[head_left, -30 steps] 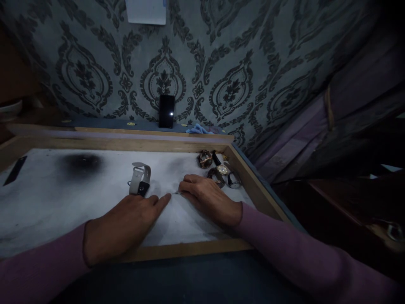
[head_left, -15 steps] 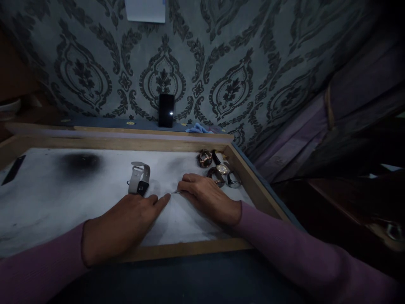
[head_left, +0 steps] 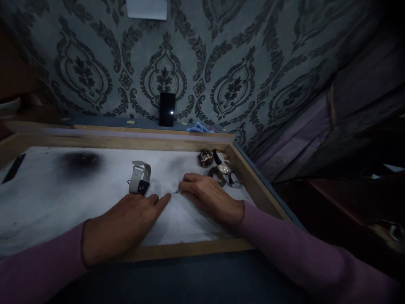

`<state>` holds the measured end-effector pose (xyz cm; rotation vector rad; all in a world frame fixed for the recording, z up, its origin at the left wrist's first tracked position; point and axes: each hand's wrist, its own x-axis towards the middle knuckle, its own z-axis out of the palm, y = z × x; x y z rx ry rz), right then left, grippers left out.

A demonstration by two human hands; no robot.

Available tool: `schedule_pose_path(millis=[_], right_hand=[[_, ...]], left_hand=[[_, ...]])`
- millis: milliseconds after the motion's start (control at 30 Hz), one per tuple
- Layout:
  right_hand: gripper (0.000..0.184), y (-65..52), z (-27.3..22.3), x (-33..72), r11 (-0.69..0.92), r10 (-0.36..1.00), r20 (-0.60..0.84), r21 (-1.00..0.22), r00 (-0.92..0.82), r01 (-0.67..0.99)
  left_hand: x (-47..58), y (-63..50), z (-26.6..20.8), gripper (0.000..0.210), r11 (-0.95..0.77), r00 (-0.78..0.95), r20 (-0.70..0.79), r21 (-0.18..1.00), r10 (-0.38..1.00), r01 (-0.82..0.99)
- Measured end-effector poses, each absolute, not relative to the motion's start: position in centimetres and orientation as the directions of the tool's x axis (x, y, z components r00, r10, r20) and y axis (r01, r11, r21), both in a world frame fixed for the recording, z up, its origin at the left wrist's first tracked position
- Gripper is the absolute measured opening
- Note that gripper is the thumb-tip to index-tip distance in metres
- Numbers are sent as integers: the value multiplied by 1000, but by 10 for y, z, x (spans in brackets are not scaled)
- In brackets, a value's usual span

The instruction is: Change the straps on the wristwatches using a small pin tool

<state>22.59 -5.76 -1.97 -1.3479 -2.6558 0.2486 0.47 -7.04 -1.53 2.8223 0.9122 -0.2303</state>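
Note:
On the white floor of a shallow wooden tray point(head_left: 190, 248), my left hand point(head_left: 123, 221) lies palm down. Its index finger reaches right and the other fingers are curled; whatever is beneath the fingertip is hidden. My right hand point(head_left: 210, 196) is closed in a pinch on a thin, pointed metal tool point(head_left: 176, 192), most of it covered by the fingers. The tool's tip points left and meets or nearly meets my left index fingertip. Just beyond my left hand stands a smartwatch point(head_left: 144, 187) on its side, its pale grey strap point(head_left: 136, 176) looped upward.
Several wristwatches point(head_left: 223, 169) lie in the tray's right back corner, close to my right hand. A black strip point(head_left: 14, 169) is at the left end. Behind the back rim, a phone point(head_left: 167, 109) leans on the patterned wall beside a blue cloth point(head_left: 201, 127).
Both hands keep almost the same pose, with the metal tool still at my left fingertip. The whole view has shifted very slightly; nothing was taken up or let go.

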Motion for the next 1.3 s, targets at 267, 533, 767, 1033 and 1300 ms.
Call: schedule_pose_path(millis=[267, 533, 767, 1033, 1300], right_hand=[[16, -57, -19, 226, 577, 812, 40, -211, -583, 789], [16, -57, -19, 226, 579, 809, 43, -223, -586, 784], [16, -56, -18, 225, 578, 809, 30, -220, -587, 786], [18, -54, -18, 225, 639, 768, 52, -136, -639, 757], [18, -49, -13, 228, 732, 680, 35, -78, -732, 676]], left_hand=[[4, -69, -17, 66, -800, 802, -198, 113, 563, 590], [2, -68, -20, 67, -801, 812, -172, 144, 558, 581], [4, -68, -12, 63, -781, 806, -185, 200, 562, 591], [3, -68, -10, 61, -787, 802, -199, 168, 563, 594], [1, -67, -8, 57, -796, 815, -172, 178, 554, 579]])
